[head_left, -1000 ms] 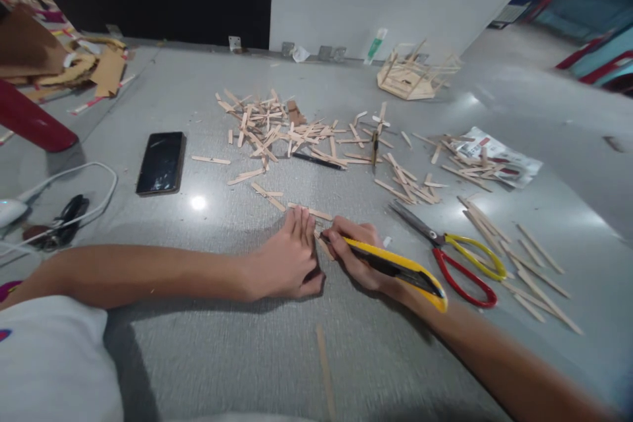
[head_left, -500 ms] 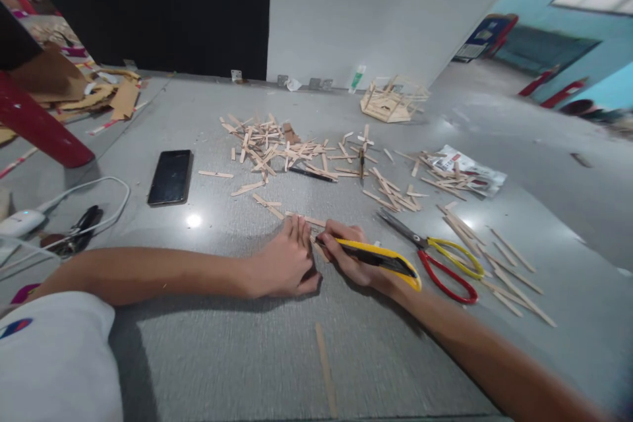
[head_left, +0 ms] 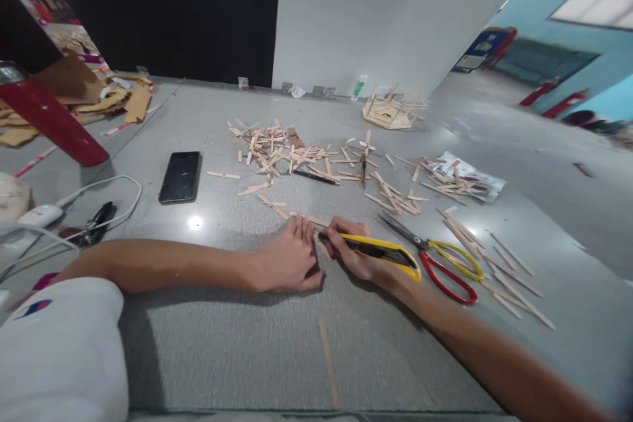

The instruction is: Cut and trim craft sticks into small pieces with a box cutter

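My right hand (head_left: pixel 350 257) is closed round a yellow and black utility knife (head_left: pixel 388 254), its front end pointing left toward my other hand. Fingers bent and pressed together, my left hand (head_left: pixel 291 258) holds a thin wooden stick (head_left: pixel 323 248) down on the grey table; its end shows between the two hands, and the rest lies under my fingers. The blade tip is too small to make out. Just beyond my fingertips lies another flat stick (head_left: pixel 316 220). Scissors (head_left: pixel 425 247) with one red and one yellow handle lie right of the knife.
A pile of cut sticks (head_left: pixel 270 145) spreads across the middle, with a black pen (head_left: pixel 316 177) beside it. Behind stands a small stick-built frame (head_left: pixel 393 112). A phone (head_left: pixel 180 177) and white cable (head_left: pixel 133 181) lie left. Longer sticks (head_left: pixel 514 287) lie right, one (head_left: pixel 328 362) in front.
The view has shifted slightly, so most things sit a little further right. Both hands keep nearly the same pose, and the knife stays beside the left fingers.
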Motion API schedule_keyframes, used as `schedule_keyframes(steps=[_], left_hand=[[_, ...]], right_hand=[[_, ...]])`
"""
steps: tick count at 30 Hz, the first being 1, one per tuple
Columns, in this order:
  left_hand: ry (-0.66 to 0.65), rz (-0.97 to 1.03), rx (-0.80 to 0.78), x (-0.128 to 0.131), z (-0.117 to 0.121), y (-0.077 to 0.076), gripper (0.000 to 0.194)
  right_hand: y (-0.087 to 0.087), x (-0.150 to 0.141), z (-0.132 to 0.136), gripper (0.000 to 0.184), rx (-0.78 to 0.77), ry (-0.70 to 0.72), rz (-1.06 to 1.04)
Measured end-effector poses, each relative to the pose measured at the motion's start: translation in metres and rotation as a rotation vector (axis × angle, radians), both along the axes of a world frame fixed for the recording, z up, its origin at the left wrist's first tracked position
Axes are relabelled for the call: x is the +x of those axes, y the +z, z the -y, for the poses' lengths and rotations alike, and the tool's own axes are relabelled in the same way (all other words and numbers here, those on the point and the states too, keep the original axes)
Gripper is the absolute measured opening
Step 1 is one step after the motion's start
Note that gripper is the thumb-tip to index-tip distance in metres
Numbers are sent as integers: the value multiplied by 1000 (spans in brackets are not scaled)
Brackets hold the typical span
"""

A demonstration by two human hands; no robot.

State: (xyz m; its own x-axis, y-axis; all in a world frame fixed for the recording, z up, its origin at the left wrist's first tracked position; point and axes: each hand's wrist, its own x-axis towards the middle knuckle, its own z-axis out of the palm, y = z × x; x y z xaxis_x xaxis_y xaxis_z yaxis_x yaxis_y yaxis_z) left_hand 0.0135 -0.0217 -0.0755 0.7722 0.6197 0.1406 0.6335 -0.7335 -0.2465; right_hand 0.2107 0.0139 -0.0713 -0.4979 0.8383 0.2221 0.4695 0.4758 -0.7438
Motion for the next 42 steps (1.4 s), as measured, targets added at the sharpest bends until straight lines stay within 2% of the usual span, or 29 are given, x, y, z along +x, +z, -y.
schedule_keyframes(steps=[17, 24, 31, 42], left_hand=[[10, -11, -37, 2, 0, 4, 74], [17, 7, -57, 3, 1, 5, 72], [30, -55, -12, 4, 1, 7, 79], [29, -18, -81, 4, 2, 8, 72]], right_hand=[[5, -5, 1, 46, -57, 37, -35], [2, -1, 1, 45, -58, 18, -17], [-4, -2, 3, 36, -113, -56, -164], [0, -2, 2, 39, -119, -8, -100]])
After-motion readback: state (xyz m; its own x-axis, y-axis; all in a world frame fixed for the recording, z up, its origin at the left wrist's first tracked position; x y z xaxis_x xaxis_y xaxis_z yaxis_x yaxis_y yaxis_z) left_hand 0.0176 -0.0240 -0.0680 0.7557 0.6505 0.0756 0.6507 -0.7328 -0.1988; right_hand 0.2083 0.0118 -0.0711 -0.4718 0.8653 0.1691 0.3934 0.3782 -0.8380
